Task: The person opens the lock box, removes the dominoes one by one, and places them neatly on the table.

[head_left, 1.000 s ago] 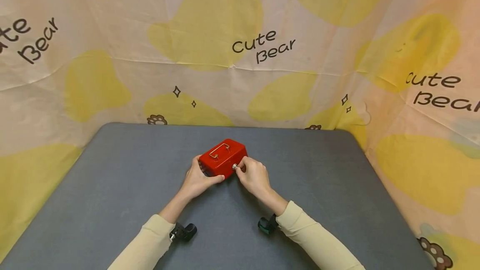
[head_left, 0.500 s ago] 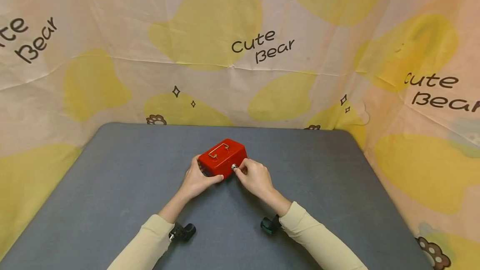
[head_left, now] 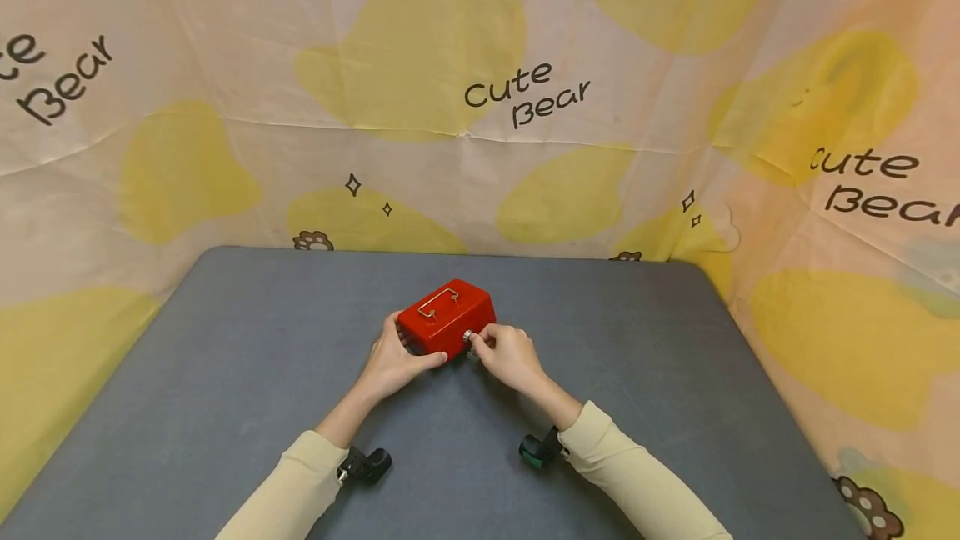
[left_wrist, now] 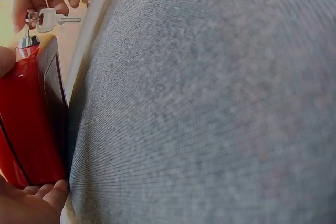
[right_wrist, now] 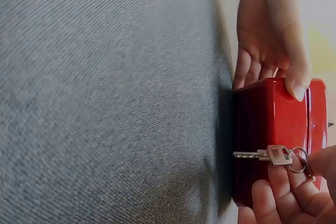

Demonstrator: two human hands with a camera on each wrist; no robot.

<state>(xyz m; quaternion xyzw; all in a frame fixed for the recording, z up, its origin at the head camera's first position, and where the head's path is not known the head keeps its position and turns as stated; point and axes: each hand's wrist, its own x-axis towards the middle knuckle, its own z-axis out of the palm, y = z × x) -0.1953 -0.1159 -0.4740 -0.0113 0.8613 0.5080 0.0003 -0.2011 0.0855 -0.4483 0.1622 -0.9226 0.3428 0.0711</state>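
Note:
A red metal cash box (head_left: 447,317) with a wire handle on its lid stands on the table, lid down, turned at an angle. My left hand (head_left: 392,362) grips its left end, thumb on the front face and fingers at the far side. At the silver lock (left_wrist: 28,41) on the front, my right hand (head_left: 512,357) pinches a key between thumb and forefinger; that key's blade is hidden in the lock. From the same ring (right_wrist: 299,160) a second key (right_wrist: 279,155) dangles below the right fingers.
A grey cloth-covered table (head_left: 637,340) lies under the box and both forearms. Behind it hangs a yellow and cream printed curtain (head_left: 420,48). Dark wrist cameras sit at the left (head_left: 365,465) and right (head_left: 540,450) cuffs.
My right hand has shifted and turned slightly at the lock, and the dangling key now shows beneath it. The box and my left hand stay almost where they were.

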